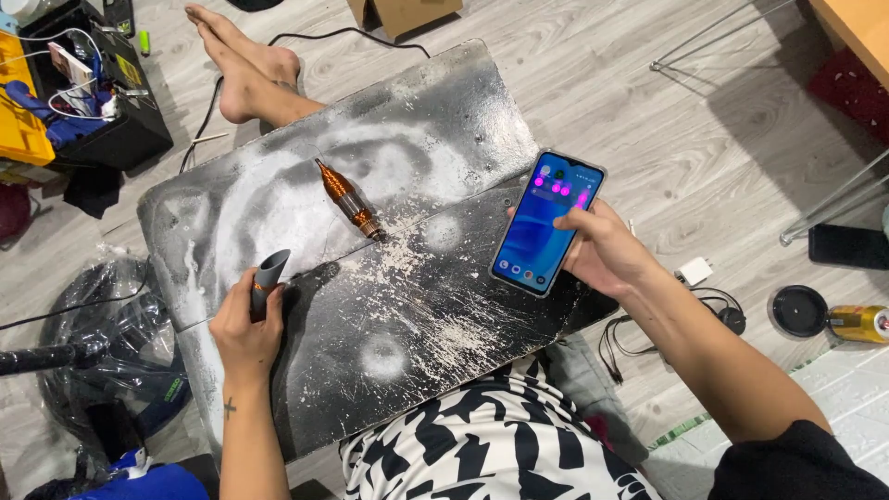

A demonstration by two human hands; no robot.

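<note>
While the person sits on the floor with a dusty black board [370,306] across the lap, the left hand [245,324] is wrapped closed around a grey tube-shaped tool handle [269,278]. The right hand [602,250] grips a blue-screened smartphone [546,222], thumb on the glass. A copper-coloured tapered metal tool [348,197] lies on the board, up and right of the left hand, its long axis diagonal, nearer that hand. A yellow drink can [859,323] lies far right.

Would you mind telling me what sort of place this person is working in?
Probably a home room used as an informal workshop: the person sits on a wood-look floor with a paint-spattered dark board on the lap, and a toolbox and loose cables lie nearby.
</note>
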